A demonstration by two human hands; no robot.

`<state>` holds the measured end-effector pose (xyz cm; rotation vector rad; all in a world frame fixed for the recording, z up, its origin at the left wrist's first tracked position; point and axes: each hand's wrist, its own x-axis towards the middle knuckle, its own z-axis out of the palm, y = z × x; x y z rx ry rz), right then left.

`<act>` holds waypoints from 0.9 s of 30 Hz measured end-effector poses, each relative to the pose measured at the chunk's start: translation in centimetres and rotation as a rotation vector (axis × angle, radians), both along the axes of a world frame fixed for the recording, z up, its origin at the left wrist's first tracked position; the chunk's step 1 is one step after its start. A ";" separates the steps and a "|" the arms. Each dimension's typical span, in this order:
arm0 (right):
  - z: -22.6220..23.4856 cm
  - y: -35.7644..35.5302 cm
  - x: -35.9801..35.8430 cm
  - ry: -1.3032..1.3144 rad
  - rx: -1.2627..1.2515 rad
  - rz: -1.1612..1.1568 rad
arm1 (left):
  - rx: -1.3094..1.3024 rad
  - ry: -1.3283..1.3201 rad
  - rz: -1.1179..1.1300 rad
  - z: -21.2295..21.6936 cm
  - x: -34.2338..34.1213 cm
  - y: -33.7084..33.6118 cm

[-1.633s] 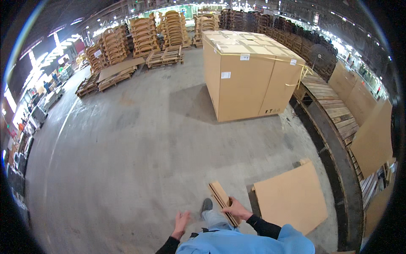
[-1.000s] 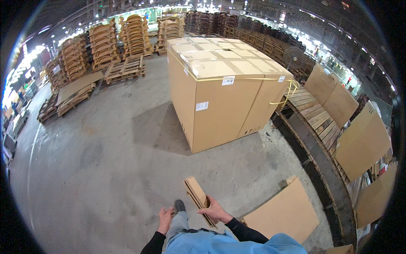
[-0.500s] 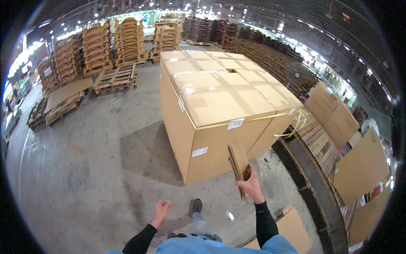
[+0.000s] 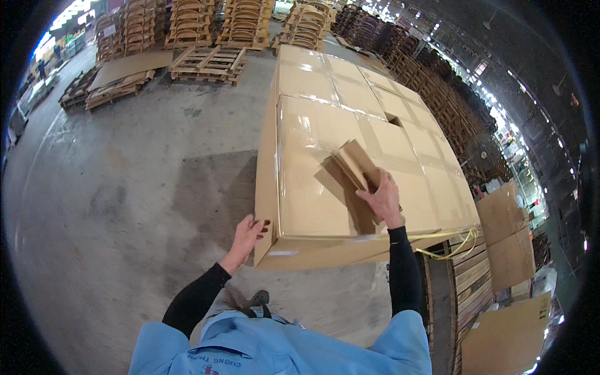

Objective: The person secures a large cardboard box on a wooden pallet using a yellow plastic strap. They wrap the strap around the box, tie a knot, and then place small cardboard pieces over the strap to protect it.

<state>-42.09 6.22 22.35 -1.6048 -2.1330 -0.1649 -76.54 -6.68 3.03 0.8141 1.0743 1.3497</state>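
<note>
A large stack of taped cardboard boxes (image 4: 312, 131) stands before me, with yellow strap (image 4: 449, 249) around its near side and loose ends at the right corner. My right hand (image 4: 384, 199) grips several folded cardboard strips (image 4: 357, 164) over the top, thumb on the near side. Below them a dark shadow falls on the box surface; whether they touch it I cannot tell. At the near left corner, my left hand (image 4: 247, 240) has its fingers apart against or right beside the box's side, holding nothing.
Wooden pallets (image 4: 209, 64) and tall stacks of wooden frames (image 4: 247, 25) stand at the back. Flat cardboard (image 4: 134, 65) lies on pallets at the left. On the right are wooden slats (image 4: 472, 275) and leaning cardboard sheets (image 4: 506, 337). Grey concrete floor (image 4: 144, 187) stretches left.
I have come closer to the boxes. My right hand has raised the cardboard strips from beside the front face to over the top. My left hand has reached the near left corner, its fingers spreading.
</note>
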 end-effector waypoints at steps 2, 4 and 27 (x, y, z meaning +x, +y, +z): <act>-0.6 1.6 -0.3 -0.002 0.021 0.023 | 0.009 0.031 0.014 2.0 0.9 4.3; -0.6 1.9 -0.7 0.069 0.010 0.007 | 0.017 0.141 0.041 3.1 0.9 8.1; -1.9 5.8 -23.9 0.852 -0.065 0.702 | 0.031 0.373 -0.078 2.4 -1.5 13.4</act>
